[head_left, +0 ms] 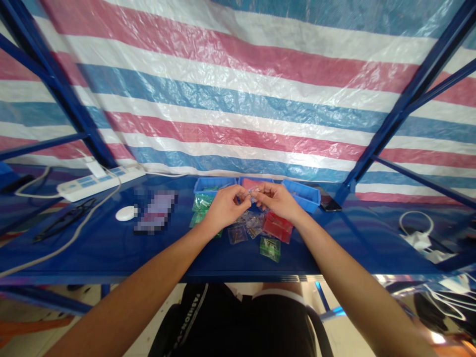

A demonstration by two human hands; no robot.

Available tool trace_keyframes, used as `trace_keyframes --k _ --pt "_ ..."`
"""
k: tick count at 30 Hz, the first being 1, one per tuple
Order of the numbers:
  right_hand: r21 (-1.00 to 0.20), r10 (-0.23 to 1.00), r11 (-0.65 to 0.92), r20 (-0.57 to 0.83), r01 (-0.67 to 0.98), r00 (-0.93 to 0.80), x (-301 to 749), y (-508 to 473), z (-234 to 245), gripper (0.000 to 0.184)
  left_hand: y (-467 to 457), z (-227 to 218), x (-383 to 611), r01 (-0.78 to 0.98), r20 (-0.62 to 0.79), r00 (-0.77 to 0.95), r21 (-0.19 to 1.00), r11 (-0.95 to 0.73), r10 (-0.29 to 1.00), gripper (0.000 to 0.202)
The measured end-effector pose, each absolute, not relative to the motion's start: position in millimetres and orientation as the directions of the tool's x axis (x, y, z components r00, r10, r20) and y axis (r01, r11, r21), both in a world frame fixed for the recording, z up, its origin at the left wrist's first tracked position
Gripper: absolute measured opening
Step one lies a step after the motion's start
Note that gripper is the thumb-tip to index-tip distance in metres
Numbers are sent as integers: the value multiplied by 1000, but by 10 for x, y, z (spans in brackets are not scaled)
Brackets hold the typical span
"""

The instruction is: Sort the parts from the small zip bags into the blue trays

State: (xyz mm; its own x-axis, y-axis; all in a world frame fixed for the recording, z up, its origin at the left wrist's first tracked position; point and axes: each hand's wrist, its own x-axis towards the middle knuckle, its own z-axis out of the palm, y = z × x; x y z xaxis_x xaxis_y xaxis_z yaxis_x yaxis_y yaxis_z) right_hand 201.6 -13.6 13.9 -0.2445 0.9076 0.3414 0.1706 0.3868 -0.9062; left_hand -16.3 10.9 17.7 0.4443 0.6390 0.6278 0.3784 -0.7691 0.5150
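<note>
Left hand and right hand meet above the middle of the glossy blue bench, thumb and fingers of each pinching a small clear plastic bag, contents too small to tell. Between them and the front edge lie flat clear plastic packets, red plastic packets near the right wrist and, closest to that edge, one green plastic packet. Three blue open-topped plastic bins stand along the back edge.

Left hand and right hand pinch clear plastic.
</note>
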Motion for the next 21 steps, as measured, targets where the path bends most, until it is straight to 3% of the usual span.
trace_keyframes --k 6,13,21 --pt "-902 901 400 354 164 -252 2024 -124 122 43 136 148 -164 387 586 463 541 -747 665 7" --pt "-893 892 419 369 168 -262 2017 -119 122 39 142 135 -178 394 558 543 490 -777 627 21" --pt "-894 895 413 363 174 -259 2022 -112 117 41 162 119 -180 405 565 530 486 -774 632 17"
